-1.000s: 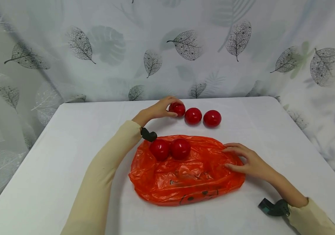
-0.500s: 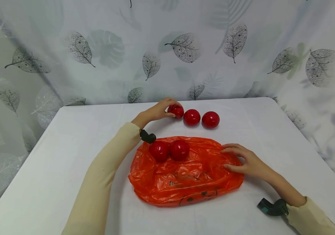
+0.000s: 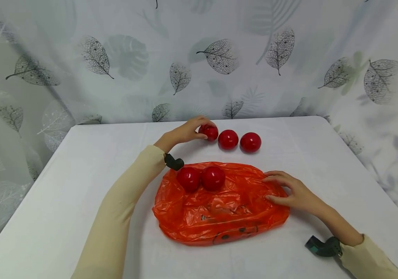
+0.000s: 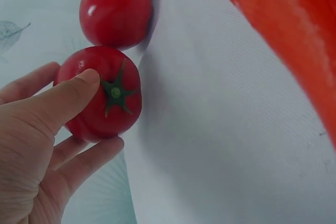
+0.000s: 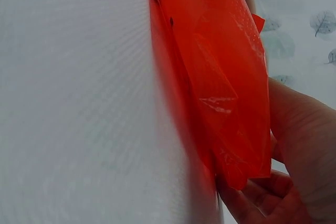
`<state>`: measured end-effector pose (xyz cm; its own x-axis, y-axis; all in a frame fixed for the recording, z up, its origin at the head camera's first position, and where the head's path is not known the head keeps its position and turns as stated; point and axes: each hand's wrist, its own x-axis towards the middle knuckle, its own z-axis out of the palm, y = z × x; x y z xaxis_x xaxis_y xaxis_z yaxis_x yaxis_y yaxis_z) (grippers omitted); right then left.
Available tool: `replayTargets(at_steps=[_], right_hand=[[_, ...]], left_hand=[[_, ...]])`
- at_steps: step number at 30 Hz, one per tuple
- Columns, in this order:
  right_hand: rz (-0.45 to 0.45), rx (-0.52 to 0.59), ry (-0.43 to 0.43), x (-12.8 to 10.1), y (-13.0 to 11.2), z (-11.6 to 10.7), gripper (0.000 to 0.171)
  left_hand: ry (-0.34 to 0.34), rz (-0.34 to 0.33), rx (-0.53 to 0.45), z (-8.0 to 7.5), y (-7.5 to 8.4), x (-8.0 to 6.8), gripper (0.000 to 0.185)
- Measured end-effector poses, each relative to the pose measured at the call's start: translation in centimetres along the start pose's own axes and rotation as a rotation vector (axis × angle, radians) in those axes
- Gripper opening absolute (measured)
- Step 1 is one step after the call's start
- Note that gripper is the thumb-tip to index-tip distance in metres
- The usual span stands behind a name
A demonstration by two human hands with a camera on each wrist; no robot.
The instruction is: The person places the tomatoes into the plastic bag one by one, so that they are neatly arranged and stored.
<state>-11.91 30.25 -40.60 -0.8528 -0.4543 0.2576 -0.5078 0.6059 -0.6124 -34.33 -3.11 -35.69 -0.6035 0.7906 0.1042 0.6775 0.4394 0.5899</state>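
Observation:
At the table's back, my left hand (image 3: pixel 188 131) grips a red tomato (image 3: pixel 210 133). In the left wrist view its green star-shaped calyx shows, with the thumb on top and other fingers around its side. Two more tomatoes, a middle one (image 3: pixel 228 139) and a right one (image 3: pixel 250 142), sit in a row beside it. An orange-red plastic bag (image 3: pixel 227 223) lies spread out nearer, with two tomatoes (image 3: pixel 213 178) at its back left. My right hand (image 3: pixel 295 190) holds the bag's right end, thumb on the near side; some fingertips are hidden by the plastic in the right wrist view.
A white cloth covers the table (image 3: pixel 80 186). Behind it and at both sides hangs a pale curtain (image 3: pixel 132 85) with leaf prints. Dark wrist cameras are strapped to both wrists, the left one (image 3: pixel 173 162) close over the bag's back left edge.
The view has shifted slightly. My left hand stays on the same tomato and my right hand stays at the bag; no tomato has visibly changed place.

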Motion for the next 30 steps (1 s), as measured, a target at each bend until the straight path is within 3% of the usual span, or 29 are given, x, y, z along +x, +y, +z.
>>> replayTargets(at_steps=[21, 30], right_hand=[[0.003, -0.007, 0.002, 0.0, -0.3, 0.0, 0.042], [0.006, -0.003, 0.002, 0.0, -0.2, 0.1, 0.042]], left_hand=[[0.022, 0.052, 0.000, -1.3, 1.6, -1.1, 0.045], [0.029, 0.138, -0.001, -1.2, 2.8, -1.7, 0.044]])
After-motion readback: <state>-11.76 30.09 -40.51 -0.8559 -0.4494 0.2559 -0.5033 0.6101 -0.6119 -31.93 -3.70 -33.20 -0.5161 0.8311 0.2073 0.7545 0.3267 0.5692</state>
